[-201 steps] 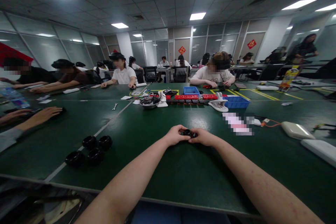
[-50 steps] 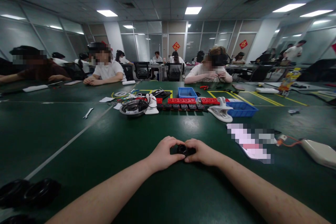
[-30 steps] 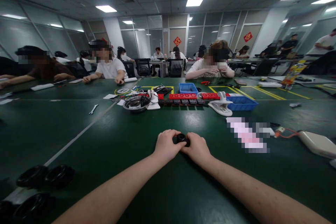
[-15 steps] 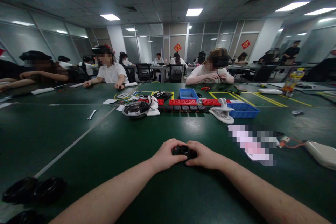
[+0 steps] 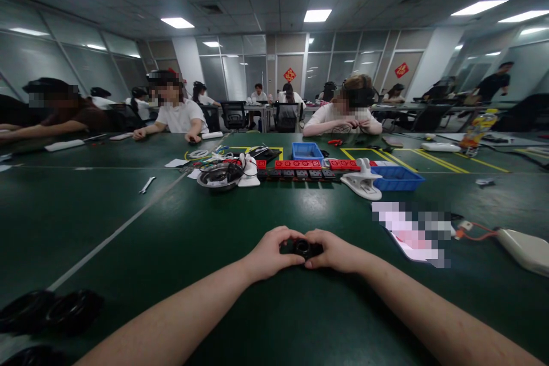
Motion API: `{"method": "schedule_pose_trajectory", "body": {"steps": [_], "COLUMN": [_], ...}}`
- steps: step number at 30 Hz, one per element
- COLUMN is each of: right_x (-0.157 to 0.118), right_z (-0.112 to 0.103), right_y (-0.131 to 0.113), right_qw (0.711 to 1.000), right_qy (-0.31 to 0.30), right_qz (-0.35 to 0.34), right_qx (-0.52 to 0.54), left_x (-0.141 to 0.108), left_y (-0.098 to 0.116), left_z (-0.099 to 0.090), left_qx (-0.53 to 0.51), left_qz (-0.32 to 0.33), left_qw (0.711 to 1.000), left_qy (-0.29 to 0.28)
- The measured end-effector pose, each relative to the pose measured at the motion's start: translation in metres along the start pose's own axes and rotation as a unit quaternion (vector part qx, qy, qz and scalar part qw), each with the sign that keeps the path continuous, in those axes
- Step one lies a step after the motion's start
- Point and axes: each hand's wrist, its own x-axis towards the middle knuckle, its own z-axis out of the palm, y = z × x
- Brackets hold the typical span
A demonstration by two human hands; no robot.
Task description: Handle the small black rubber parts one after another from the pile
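A small black ring-shaped part point(image 5: 302, 248) with a round hole in its middle lies between my two hands, low over the green table point(image 5: 206, 320). My left hand point(image 5: 274, 253) is closed on its left side, thumb in front and fingers behind. From the right, my right hand point(image 5: 329, 250) grips the same part, its thumb near the left thumb. The fingers hide much of the part's edges, and I cannot tell whether it touches the tabletop. Several larger black ring-shaped parts point(image 5: 74, 310) sit at the table's lower left.
Beyond my hands stand a metal bowl point(image 5: 218, 178) with cables, red power strips point(image 5: 299, 164), a white clamp point(image 5: 363, 182) and a blue bin point(image 5: 397, 178). A phone point(image 5: 414, 240) and power bank point(image 5: 525, 249) lie right. A wrench point(image 5: 147, 185) is left. Other people sit across the table.
My hands stay nearly in place around the black ring-shaped part, which appears slightly turned with more of its face showing. The camera view shifts a little. A standing person at far right moves rightward.
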Motion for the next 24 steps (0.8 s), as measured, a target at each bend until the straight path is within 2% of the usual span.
{"method": "schedule_pose_trajectory", "body": {"steps": [20,24], "right_x": [0.0024,0.0031], "right_z": [0.0043,0.0086], "right_y": [0.0057,0.0092], "right_qw": [1.0,0.999], "right_qy": [0.003,0.031], "right_qz": [0.014,0.024], "right_qx": [0.027,0.029], "left_x": [0.0011,-0.0001], "left_y": [-0.0003,0.0049], "left_z": [0.001,0.0008], "left_qx": [0.001,0.014], "left_qz": [-0.001,-0.014], "left_qw": [1.0,1.0], "left_qy": [0.004,0.019]}}
